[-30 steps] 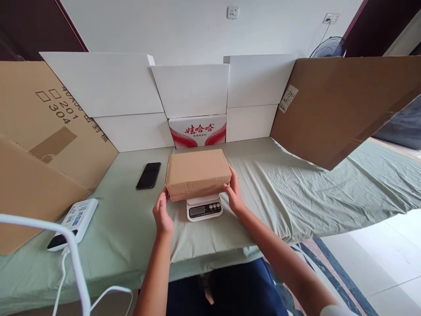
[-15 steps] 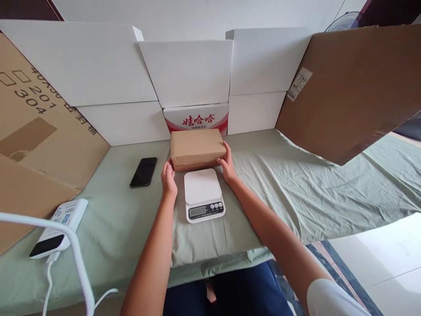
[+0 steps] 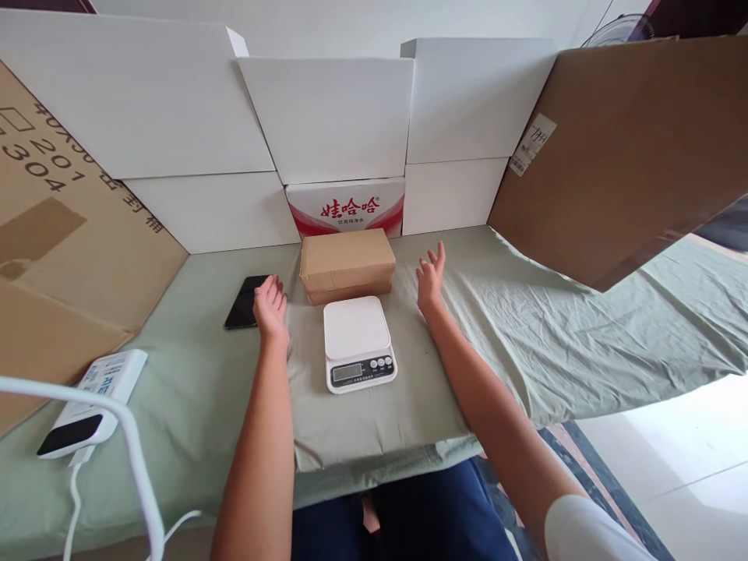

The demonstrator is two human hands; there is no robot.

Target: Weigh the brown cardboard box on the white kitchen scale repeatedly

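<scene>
Your left hand (image 3: 269, 305) and right hand (image 3: 431, 276) hover spread and empty either side of the brown cardboard parcel (image 3: 347, 263), which lies flat on the green sheet (image 3: 526, 335) at twelve o'clock of the kitchen scale (image 3: 358, 343). It looks stiff, boxy and probably light; take it by its short ends. A phone (image 3: 241, 308) crowds nine o'clock, a printed carton (image 3: 346, 209) stands just behind; three o'clock is roomy.

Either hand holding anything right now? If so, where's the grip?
Nothing is held. The left hand and right hand are both open, apart from the brown box that lies between them behind the scale.
</scene>
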